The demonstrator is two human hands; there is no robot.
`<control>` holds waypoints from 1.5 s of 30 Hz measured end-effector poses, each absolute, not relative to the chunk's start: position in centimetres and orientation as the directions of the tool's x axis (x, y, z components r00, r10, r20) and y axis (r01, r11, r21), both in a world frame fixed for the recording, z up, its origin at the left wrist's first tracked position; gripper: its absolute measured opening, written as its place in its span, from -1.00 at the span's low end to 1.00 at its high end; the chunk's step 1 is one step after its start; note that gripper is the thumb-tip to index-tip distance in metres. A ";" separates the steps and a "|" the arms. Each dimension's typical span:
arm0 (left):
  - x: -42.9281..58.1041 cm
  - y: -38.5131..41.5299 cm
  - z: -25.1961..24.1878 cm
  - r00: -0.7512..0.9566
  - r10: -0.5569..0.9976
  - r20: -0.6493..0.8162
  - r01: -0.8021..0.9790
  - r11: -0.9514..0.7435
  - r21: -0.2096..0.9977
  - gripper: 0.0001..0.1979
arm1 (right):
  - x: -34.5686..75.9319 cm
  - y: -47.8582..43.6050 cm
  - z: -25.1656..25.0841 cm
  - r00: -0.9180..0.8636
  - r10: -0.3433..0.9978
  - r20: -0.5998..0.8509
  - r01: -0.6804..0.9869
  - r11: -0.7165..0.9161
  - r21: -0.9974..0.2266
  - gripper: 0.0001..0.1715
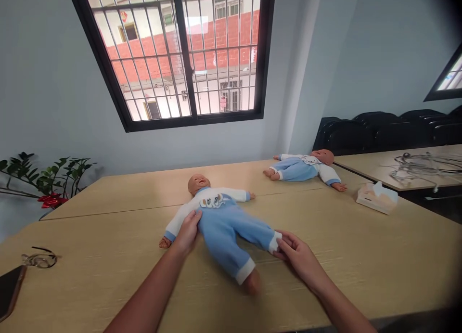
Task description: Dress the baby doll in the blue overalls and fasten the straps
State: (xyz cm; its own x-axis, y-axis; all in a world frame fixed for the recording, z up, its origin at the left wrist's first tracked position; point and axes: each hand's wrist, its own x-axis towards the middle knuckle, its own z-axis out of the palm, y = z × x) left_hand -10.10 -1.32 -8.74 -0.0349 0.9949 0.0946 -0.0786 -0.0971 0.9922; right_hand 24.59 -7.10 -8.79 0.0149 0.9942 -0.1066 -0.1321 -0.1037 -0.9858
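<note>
A baby doll (220,220) in a blue and white outfit lies on its back on the table, head away from me. Its arms are spread and its legs point towards me. My left hand (189,231) grips its side near the waist, thumb on top, with the fingertips partly hidden. The white trouser cuff (275,241) of the leg on the right is pinched in my right hand (296,256), which covers that foot. The other foot (252,281) shows bare below its cuff and looks slightly blurred.
Farther back on the wooden table (126,261) lies a second, similarly dressed doll (298,168). A tissue box (377,198) stands at the right, near cables (429,167) on another table. Glasses (41,260) and a phone (10,292) lie at the left, with a plant (54,179) behind.
</note>
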 end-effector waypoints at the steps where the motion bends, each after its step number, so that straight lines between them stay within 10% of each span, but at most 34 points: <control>1: -10.6 -1.4 -9.0 -0.004 0.998 0.063 -0.076 -0.063 0.995 -0.39 | 24.8 -7.0 -8.8 0.024 0.995 -0.099 -0.114 -0.095 -0.989 -0.46; 9: -13.9 -2.5 -11.3 -0.189 0.980 0.068 0.159 -0.037 0.987 -0.38 | 25.3 -7.0 -9.9 0.110 0.983 0.147 0.282 0.110 -0.953 -0.54; 15: -13.2 -3.9 -11.4 -0.280 0.935 0.220 0.305 -0.131 0.943 -0.50 | 22.0 -13.0 -10.2 -0.110 0.689 0.717 0.749 0.531 -0.396 -0.78; 18: -12.2 -4.5 -11.4 -0.135 0.973 0.185 0.376 -0.123 0.918 -0.54 | 19.2 -16.2 -10.6 -0.339 0.744 0.575 0.682 0.616 -0.394 -0.81; 25: -11.1 -4.6 -11.7 -0.191 0.966 0.176 0.465 -0.069 0.883 -0.51 | 17.3 -16.4 -11.9 -0.262 0.887 0.380 0.764 0.431 -0.480 -0.50; 38: -9.9 -5.5 -10.1 0.093 0.975 0.202 -0.339 -0.160 0.927 -0.40 | 17.2 -13.0 -6.7 0.001 0.967 0.256 0.535 0.216 -0.817 -0.45; 45: -9.3 -6.8 -8.6 0.519 0.843 0.144 0.058 -0.203 0.977 -0.49 | 17.5 -9.8 -1.3 0.087 0.934 0.347 0.524 0.253 -0.813 -0.50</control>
State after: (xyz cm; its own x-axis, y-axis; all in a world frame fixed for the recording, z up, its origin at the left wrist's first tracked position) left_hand -9.35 -6.84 -8.56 0.5188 0.8426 0.1443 0.0581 -0.2031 0.9774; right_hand 17.48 -9.84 -1.29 0.0867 0.9339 0.3468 0.5241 0.2533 -0.8131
